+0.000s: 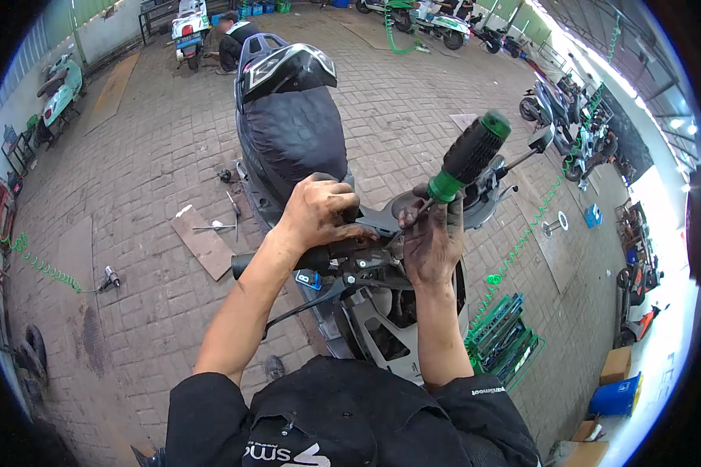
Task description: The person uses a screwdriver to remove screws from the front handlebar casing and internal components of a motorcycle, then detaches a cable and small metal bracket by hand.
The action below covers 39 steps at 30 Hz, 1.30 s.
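A screwdriver with a thick black and green handle is in my right hand. Its handle points up and away, and the shaft runs down between my blackened fingers. My left hand is closed over the middle of the scooter's handlebar, its fingertips close to the right hand's. What lies under those fingers is hidden. The handlebar's left grip and a black brake lever stick out below my left forearm. Beyond my hands stretches the scooter's dark seat.
Left of the scooter, a T-handled wrench lies by a brown board. Farther left rests an air tool on a green coiled hose. A green tool rack stands at the right. Around are parked scooters and a crouching person.
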Available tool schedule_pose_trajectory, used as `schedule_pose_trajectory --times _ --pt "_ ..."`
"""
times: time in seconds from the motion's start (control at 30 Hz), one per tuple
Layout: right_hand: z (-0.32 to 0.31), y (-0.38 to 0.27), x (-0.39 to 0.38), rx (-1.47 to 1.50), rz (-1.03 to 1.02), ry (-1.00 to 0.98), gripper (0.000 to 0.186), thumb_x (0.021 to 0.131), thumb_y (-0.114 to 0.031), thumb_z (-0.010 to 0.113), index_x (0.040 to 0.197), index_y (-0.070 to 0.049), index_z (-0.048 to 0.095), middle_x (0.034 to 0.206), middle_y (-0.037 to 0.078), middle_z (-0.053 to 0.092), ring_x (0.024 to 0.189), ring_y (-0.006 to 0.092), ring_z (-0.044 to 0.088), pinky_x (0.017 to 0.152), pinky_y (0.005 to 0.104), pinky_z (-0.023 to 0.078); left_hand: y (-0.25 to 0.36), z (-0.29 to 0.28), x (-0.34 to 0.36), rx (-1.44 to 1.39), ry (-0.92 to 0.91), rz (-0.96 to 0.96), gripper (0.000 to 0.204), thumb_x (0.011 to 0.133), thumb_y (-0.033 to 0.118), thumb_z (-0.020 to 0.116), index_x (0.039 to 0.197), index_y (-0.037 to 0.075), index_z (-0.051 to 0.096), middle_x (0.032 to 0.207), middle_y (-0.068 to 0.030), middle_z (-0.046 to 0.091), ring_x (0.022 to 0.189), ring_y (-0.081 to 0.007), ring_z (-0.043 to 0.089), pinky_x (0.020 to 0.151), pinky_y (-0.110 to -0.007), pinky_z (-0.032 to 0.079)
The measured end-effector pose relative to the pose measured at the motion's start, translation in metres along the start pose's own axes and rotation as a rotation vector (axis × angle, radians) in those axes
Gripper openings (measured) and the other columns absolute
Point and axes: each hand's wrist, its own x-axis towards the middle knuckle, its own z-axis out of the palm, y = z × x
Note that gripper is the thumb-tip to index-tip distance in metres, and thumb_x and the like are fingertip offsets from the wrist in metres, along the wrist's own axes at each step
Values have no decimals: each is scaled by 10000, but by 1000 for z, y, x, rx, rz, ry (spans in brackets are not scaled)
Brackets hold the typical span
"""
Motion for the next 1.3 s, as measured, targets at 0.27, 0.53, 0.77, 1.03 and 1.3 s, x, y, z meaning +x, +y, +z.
schedule_pose_trajectory --times 0.27,0.53,0.77,1.03,1.3 --pt "-14 10 -2 -238 -83 -29 328 842 -239 608 1053 -43 451 820 59 559 715 134 525 677 264 435 2 -1 1 -4 -20 -18 401 550 442 730 694 100 578 695 -19 576 662 -222 587 643 -330 445" --pt "6 9 -5 -78 -91 61 250 892 -203 536 1040 -22 446 794 53 552 704 129 522 665 263 440 4 -3 -1 -28 -90 -63 383 504 330 778 712 73 585 760 -63 604 732 -256 600 693 -351 467" --pt "-7 10 -4 -289 -155 -50 214 910 -202 505 1025 -26 464 796 53 533 713 120 509 669 247 432 3 -1 -1 -43 -35 -36 379 519 349 767 697 77 571 747 -55 598 722 -256 597 695 -353 466" --pt "2 3 -12 -127 -173 62 253 905 -223 512 1054 -21 481 876 36 524 756 98 490 645 229 412 8 -2 0 -24 -59 -75 366 531 358 764 681 78 583 723 -57 601 709 -248 603 687 -345 467" --pt "15 9 -24 -133 -14 -59 312 886 -278 539 1031 -3 516 772 26 497 644 93 441 570 231 377 4 -3 -2 -45 -100 -61 379 522 342 752 723 79 567 725 -50 585 720 -255 595 694 -351 462"
